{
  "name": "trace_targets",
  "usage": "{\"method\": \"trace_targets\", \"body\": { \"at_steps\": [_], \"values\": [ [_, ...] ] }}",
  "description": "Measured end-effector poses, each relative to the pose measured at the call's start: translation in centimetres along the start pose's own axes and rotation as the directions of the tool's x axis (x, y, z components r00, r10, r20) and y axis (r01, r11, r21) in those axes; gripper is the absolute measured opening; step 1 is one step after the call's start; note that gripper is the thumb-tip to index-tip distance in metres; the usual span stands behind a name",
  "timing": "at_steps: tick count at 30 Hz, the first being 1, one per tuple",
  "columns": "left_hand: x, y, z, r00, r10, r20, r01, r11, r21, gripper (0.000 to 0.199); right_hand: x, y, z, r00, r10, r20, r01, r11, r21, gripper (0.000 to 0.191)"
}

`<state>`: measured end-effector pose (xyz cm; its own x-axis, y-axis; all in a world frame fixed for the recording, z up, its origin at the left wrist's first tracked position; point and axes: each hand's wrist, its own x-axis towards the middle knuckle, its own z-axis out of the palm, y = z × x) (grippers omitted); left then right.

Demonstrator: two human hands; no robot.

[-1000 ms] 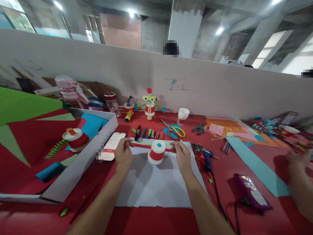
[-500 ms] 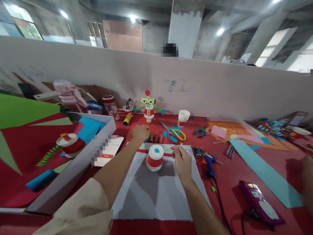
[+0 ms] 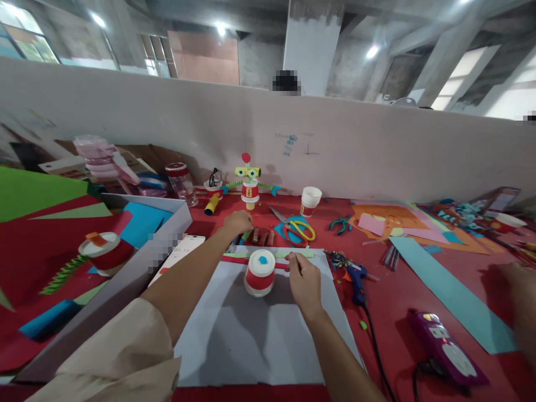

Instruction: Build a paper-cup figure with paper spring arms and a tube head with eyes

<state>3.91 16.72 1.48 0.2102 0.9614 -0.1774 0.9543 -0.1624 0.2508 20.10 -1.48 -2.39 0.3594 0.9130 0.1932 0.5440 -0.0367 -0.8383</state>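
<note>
My left hand [image 3: 238, 222] reaches over the far edge of a white sheet [image 3: 251, 346], its fingers bent down together; whatever they hold is hidden. Beside it lie small accordion-folded paper strips [image 3: 263, 237]. My right hand [image 3: 305, 279] is closed in a pinch by the end of a red paper strip [image 3: 281, 266]; what is between its fingertips I cannot make out. An upside-down paper cup with a red band [image 3: 259, 273] and a blue dot on top stands on the sheet between my arms. A pale green strip [image 3: 301, 254] lies behind it.
Scissors [image 3: 299, 229], pliers [image 3: 341, 224], a blue glue gun [image 3: 355, 279] and a purple power strip [image 3: 446, 346] lie around the sheet. A cup figure [image 3: 250, 191] and white cups [image 3: 310, 201] stand behind. Another person's hand [image 3: 517, 285] is at right; a box [image 3: 167, 223] sits left.
The view has shifted slightly, so most things appear a little further left. My left hand has moved slightly lower toward the folded strips' side. The cup still stands on the sheet.
</note>
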Motion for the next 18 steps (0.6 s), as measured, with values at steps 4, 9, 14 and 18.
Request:
{"method": "trace_targets", "body": {
  "at_steps": [4, 9, 14, 18],
  "values": [
    [0.1, -1.0, -1.1, 0.999, -0.022, 0.045, 0.023, 0.999, -0.027, 0.032, -0.1, 0.0, 0.1, 1.0, -0.007, 0.016, 0.007, 0.999, -0.036, 0.042],
    [-0.3, -1.3, -1.3, 0.998, -0.047, 0.041, 0.048, 0.998, -0.027, 0.033, 0.0, 0.1, 0.1, 0.999, -0.032, 0.032, 0.034, 0.997, -0.071, 0.04],
    [-0.6, -0.6, -0.6, 0.998, -0.044, 0.033, 0.045, 0.999, -0.018, 0.032, -0.1, 0.3, 0.2, 0.999, -0.049, 0.02, 0.051, 0.993, -0.107, 0.038],
    [-0.6, 0.1, -1.0, 1.0, -0.013, 0.002, 0.013, 1.0, -0.002, 0.031, -0.1, 0.5, 0.4, 0.999, -0.053, 0.009, 0.054, 0.99, -0.127, 0.037]
  ]
}}
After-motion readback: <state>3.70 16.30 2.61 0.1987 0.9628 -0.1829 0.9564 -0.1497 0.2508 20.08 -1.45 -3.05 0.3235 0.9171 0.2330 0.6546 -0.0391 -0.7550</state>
